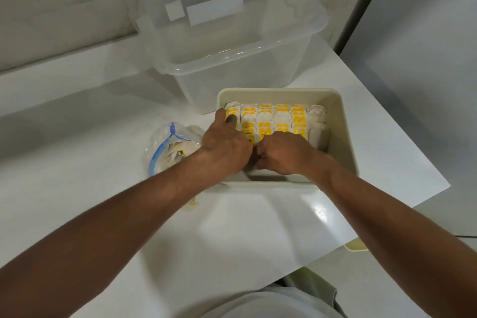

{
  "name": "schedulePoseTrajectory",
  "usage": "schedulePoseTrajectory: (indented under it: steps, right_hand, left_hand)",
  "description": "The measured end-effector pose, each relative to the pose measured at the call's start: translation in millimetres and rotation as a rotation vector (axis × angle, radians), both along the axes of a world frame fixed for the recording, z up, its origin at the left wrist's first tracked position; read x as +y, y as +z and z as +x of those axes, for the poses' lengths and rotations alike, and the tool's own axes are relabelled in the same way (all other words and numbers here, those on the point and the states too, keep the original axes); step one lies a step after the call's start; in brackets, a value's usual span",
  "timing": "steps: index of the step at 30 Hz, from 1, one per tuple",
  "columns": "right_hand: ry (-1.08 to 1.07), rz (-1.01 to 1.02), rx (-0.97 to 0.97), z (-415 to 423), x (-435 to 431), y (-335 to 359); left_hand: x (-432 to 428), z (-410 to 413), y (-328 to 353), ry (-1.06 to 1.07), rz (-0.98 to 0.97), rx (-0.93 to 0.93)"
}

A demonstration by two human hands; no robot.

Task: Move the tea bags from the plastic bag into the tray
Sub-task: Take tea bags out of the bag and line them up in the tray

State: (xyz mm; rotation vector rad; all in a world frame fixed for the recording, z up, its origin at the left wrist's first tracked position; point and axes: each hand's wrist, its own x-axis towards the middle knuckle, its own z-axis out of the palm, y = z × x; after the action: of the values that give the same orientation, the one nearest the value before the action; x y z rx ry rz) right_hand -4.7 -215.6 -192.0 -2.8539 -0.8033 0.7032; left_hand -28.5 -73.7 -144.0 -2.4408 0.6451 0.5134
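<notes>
A cream tray [343,137] stands on the white table, packed with upright rows of yellow-and-white tea bags [281,117]. My left hand [224,142] reaches into the tray's left side, its fingers on the leftmost row of tea bags. My right hand [281,152] is in the tray's near part with fingers curled down among the tea bags; what it holds is hidden. A clear plastic bag [170,150] with a blue zip strip lies left of the tray, with tea bags still inside.
A large clear plastic storage box [232,33] stands just behind the tray, against the wall. The table's right edge [402,121] runs diagonally close to the tray. A small cream object [357,245] sticks out below the table's near right edge.
</notes>
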Motion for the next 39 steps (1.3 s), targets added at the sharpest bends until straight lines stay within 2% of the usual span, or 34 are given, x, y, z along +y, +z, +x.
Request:
schedulePoseTrajectory:
  steps: [15, 18, 26, 29, 34, 39]
  right_hand:
    - [-0.055, 0.038, 0.007, -0.5, 3.1, 3.4]
    - [-0.090, 0.085, 0.015, -2.6, 1.2, 3.2]
    - [-0.161, 0.229, -0.105, -6.0, 4.3, 14.5]
    - [-0.204, 0.306, -0.084, -7.8, 2.6, 20.0]
    - [-0.238, 0.535, -0.043, -16.2, -0.3, 33.8]
    - [-0.236, 0.601, -0.006, -30.2, 14.9, 51.0]
  left_hand:
    - [3.5, 0.8, -3.4, 0.058, -0.057, -0.011]
    - [10.8, 2.2, -2.2, 0.091, -0.177, -0.068]
    - [34.7, -8.4, 4.3, 0.243, -0.661, -0.190]
    - [47.5, -18.1, 7.3, 0.248, -0.728, -0.240]
    - [82.5, -34.5, 11.1, 0.371, -0.946, -0.240]
    - [121.8, -48.1, 3.5, 0.529, -1.062, -0.156]
